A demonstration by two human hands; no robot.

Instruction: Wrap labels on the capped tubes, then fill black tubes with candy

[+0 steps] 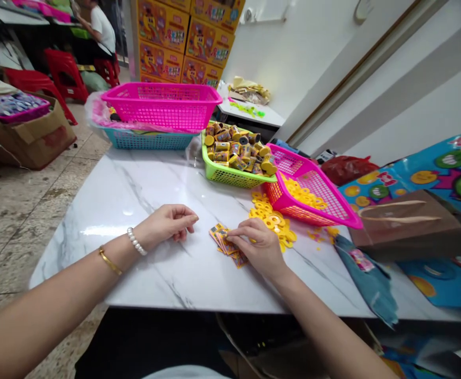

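Observation:
My right hand [258, 246] rests on a small fanned stack of printed paper labels [223, 239] on the white marble table [143, 210], its fingertips pinched on the top ones. My left hand [167, 223] lies on the table a little to the left of the stack, fingers curled in loosely; I cannot see anything in it. A pearl bracelet and a gold bangle sit on the left wrist. Just beyond my right hand lies a pile of yellow plastic rings [272, 218].
A tipped pink basket [313, 192] spills yellow rings. A green basket [230, 171] holds small labelled rolls. A larger pink basket [163, 105] sits on a blue one at the back. A brown paper bag [408, 223] lies to the right. Another person sits far left.

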